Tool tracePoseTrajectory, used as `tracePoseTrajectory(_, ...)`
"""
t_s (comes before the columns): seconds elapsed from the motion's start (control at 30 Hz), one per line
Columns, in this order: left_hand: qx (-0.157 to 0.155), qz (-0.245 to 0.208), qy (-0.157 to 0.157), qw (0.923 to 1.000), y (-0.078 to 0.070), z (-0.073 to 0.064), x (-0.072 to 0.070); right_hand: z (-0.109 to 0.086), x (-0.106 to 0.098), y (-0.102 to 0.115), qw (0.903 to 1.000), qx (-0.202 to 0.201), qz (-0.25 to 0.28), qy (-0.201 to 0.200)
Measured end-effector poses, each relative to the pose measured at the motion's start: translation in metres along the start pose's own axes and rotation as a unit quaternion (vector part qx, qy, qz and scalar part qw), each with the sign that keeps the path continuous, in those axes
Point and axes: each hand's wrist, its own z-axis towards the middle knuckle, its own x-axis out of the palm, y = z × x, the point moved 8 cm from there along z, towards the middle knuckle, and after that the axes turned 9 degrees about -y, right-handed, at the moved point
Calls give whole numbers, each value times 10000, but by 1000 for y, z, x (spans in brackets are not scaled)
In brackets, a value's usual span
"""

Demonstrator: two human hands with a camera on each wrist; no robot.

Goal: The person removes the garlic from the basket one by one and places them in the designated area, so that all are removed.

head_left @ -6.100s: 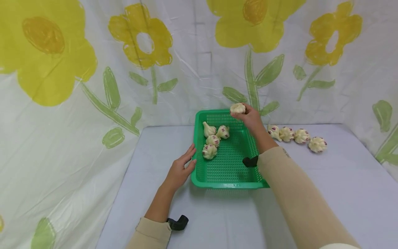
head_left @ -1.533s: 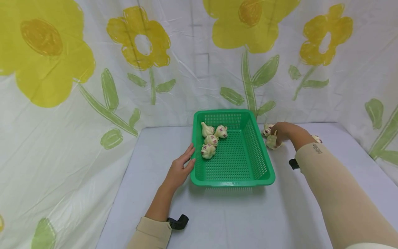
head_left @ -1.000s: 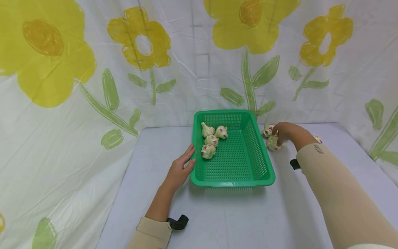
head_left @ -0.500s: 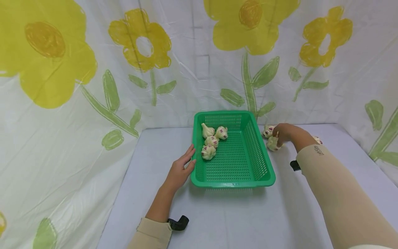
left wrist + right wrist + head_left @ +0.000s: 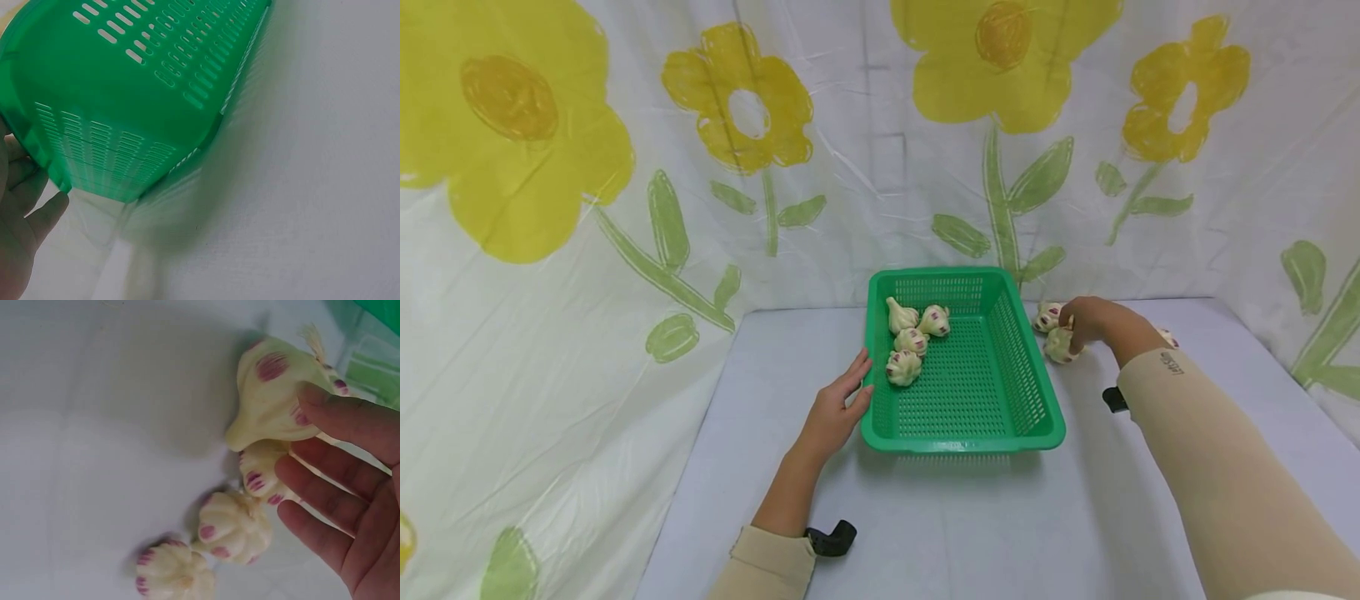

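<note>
Four cream, lumpy garlic bulbs (image 5: 911,342) lying in green plastic basket (image 5: 962,446), slotted walls, rounded corners, just right of left hand (image 5: 833,414). Left hand resting straight fingers against rim. Right hand (image 5: 1093,319) pinching purple-streaked bulb (image 5: 272,400) low over white table (image 5: 940,525), smooth stem tapering, root tuft fraying. Right wrist view showing bulb row (image 5: 234,528) beside fingers; head view mostly hiding it behind hand.

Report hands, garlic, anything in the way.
Left hand touching basket rim. Right hand at garlic bulb beside basket. Neighbouring bulbs sit close; no other obstruction seen.
</note>
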Motion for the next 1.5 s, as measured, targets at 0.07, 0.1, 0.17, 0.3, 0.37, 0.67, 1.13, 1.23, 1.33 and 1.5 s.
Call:
tracePoseTrajectory(0.07,-33,-12,3,10000,0,0,0,-1,-1,0,10000,27,59,34)
tracePoseTrajectory(0.1,-42,-20,11,10000,0,-1,0,-1,-1,-1,10000,33,71,52)
tracePoseTrajectory(0.17,-72,-15,16,10000,0,-1,0,-2,-3,0,9999,46,97,88)
tracePoseTrajectory(0.3,-84,6,5,10000,-1,-1,0,-6,-7,3,9997,76,81,200)
tracePoseTrajectory(0.37,-60,13,-6,10000,-1,-1,0,-8,-12,6,9998,34,7,195)
tracePoseTrajectory(0.67,-3,-2,-15,10000,-2,-1,0,-13,-31,24,9982,-203,-419,391)
tracePoseTrajectory(1.13,119,-54,-15,9999,-2,-1,1,-13,-51,73,9940,-724,-610,550)
tracePoseTrajectory(1.23,102,-50,-9,9999,-2,-1,1,-13,-56,84,9941,-794,-633,379)
tracePoseTrajectory(1.33,84,-49,-18,10000,-2,-1,1,-14,-59,94,9941,-884,-573,242)
tracePoseTrajectory(1.5,65,-69,-21,10000,-2,-1,1,-14,-59,111,9927,-1038,-591,136)
